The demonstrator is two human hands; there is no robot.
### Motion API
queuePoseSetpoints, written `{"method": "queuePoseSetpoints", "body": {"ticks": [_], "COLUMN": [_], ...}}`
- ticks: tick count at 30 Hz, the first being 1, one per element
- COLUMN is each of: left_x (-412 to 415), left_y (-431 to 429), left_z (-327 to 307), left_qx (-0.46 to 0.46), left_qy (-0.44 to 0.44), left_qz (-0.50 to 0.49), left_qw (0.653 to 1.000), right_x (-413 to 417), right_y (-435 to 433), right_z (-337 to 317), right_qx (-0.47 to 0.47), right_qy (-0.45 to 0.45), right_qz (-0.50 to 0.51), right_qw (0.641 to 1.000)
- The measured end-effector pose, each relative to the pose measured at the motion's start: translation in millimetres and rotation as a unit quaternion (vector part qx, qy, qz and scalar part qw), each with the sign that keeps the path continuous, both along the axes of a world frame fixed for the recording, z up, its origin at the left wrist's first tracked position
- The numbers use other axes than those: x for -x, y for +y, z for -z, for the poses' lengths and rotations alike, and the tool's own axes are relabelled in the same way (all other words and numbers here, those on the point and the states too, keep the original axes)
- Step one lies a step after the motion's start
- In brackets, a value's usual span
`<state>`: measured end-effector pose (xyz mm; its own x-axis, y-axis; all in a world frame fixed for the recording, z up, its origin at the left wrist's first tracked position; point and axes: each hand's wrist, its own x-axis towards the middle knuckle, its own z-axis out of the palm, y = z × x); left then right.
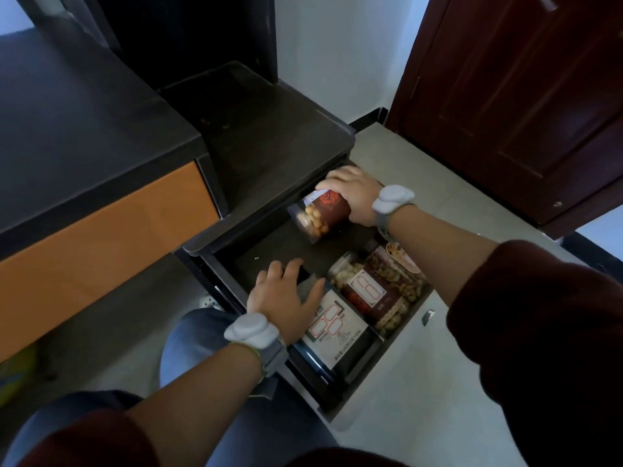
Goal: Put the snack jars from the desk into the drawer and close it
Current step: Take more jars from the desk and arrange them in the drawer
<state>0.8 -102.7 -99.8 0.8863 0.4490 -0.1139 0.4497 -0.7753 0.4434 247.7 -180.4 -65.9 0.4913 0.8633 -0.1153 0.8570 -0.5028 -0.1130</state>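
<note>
The dark drawer (340,396) of a low cabinet stands pulled out. My right hand (354,193) grips a clear snack jar (320,215) with a dark red label, tilted on its side over the drawer's back part. My left hand (283,298) rests on the grey lid of a jar with a white label (332,326) lying at the drawer's front left. Two more jars lie beside it: one with a dark red label (367,293) and one full of nuts (403,274) at the right wall.
The black cabinet top (269,136) overhangs the drawer's back. A dark desk with an orange front panel (101,244) is at the left. A brown door (522,96) stands at the right. My knee in jeans (192,338) is below the drawer's left side.
</note>
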Motion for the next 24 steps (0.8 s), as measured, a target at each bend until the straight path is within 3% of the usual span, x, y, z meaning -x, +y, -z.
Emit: {"method": "queuePoseSetpoints", "body": {"ticks": [3,6,9,12,24], "left_x": [0.4,-0.7,-0.7,-0.4,0.5], "left_y": [-0.6,-2.1,-2.1,-1.7,-1.3], "left_z": [-1.3,-2.2,-1.7,-1.4,-3.4], "left_qx": [-0.011,-0.012,-0.019,-0.016,-0.019], "left_qy": [-0.008,-0.002,-0.001,-0.004,-0.012], "left_qz": [-0.003,-0.002,-0.001,0.001,-0.005], "left_qw": [1.0,1.0,1.0,1.0,1.0], "right_x": [2.4,24.6,47.6,49.5,27.4], "right_y": [8.9,18.2,22.9,19.7,8.1], "right_z": [12.0,15.1,21.6,28.2,23.3], "right_qx": [0.05,-0.001,-0.121,-0.151,-0.073], "right_qy": [-0.087,-0.115,-0.036,-0.016,0.028], "right_qz": [0.039,0.128,0.157,0.136,0.113], "right_qw": [0.994,0.985,0.979,0.979,0.991]}}
